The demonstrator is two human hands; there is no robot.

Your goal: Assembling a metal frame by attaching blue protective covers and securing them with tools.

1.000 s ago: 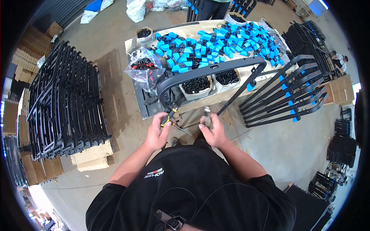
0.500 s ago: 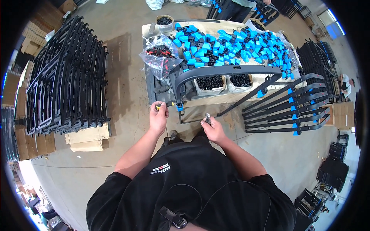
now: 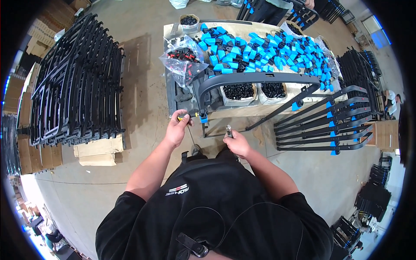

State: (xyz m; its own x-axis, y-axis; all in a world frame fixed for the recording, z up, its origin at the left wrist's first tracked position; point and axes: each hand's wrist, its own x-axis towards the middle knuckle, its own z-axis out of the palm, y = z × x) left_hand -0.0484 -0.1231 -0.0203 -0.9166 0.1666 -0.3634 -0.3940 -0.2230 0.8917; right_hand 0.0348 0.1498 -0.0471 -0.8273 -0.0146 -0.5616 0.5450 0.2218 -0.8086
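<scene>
A dark grey curved metal frame (image 3: pixel 260 78) leans against the table's near edge, with a blue-and-black clip (image 3: pixel 203 118) on its left upright. My left hand (image 3: pixel 175 130) is closed on a slim yellow-and-black piece (image 3: pixel 181 118) just left of that clip; its exact kind is hard to make out. Another yellow bit (image 3: pixel 196 114) sits against the clip. Lower and to the right, my right hand (image 3: pixel 238 145) grips a silver socket tool (image 3: pixel 229 128) with its end pointing up, apart from the frame. The palm hides most of its handle.
Blue-and-black clips (image 3: pixel 268 50) cover the table. A plastic bag (image 3: pixel 186 60) of red and black parts and a box (image 3: pixel 238 92) of black parts stand there. Frames with blue clips (image 3: pixel 323 125) lean at right; a tall frame stack (image 3: pixel 78 86) stands left. Another person (image 3: pixel 271 11) is beyond.
My right hand has lowered slightly and the socket tool now stands more upright, showing more of its length. My left hand stays beside the clip, its fingers slightly shifted.
</scene>
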